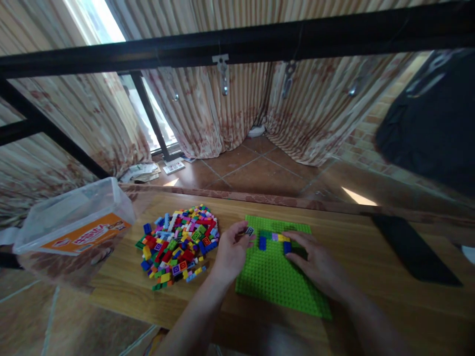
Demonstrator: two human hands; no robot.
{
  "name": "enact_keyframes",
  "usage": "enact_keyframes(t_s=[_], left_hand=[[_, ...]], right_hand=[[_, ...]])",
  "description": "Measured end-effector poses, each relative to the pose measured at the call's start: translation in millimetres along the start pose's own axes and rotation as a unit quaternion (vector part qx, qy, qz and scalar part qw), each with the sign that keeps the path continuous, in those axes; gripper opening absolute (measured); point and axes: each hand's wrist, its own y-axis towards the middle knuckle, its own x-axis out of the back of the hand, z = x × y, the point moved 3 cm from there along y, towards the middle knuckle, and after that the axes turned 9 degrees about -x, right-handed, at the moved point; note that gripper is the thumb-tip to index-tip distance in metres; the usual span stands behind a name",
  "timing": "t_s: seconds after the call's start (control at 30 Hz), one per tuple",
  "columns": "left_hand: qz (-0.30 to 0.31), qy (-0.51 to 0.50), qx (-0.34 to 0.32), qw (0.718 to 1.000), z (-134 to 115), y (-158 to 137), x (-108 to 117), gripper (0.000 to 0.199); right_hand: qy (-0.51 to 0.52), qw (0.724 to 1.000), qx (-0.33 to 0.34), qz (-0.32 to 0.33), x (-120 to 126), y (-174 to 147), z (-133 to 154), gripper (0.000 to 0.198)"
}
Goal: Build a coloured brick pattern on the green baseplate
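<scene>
My left hand (pixel 230 253) is closed, pinching a small dark grey brick (pixel 249 231) with its underside showing, above the left edge of the green baseplate (pixel 274 282). On the plate stands a row of bricks: a blue brick (pixel 262 243) at the left, then green, lilac and yellow pieces (pixel 281 238). Another blue brick (pixel 287 247) sits at the row's right end. My right hand (pixel 321 262) has its thumb and forefinger closed around that right blue brick, with the other fingers partly hidden.
A heap of mixed bricks (pixel 178 247) lies left of the plate on the wooden table (pixel 122 277). A clear plastic box (pixel 85 212) with an orange label stands at the far left. A black flat object (pixel 415 249) lies right. A dark metal bar (pixel 260 44) crosses behind.
</scene>
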Motion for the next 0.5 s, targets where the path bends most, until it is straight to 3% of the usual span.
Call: enact_keyframes(t_s=[0.27, 0.5], left_hand=[[-0.001, 0.004, 0.02, 1.0, 2, -1, -3, 0.032], [0.055, 0.049, -0.002, 0.997, 0, -4, -7, 0.029]], right_hand=[[0.005, 1.0, -0.005, -0.002, 1, 0, 5, 0.042], [0.011, 0.995, 0.06, -0.073, -1, -5, 30, 0.033]])
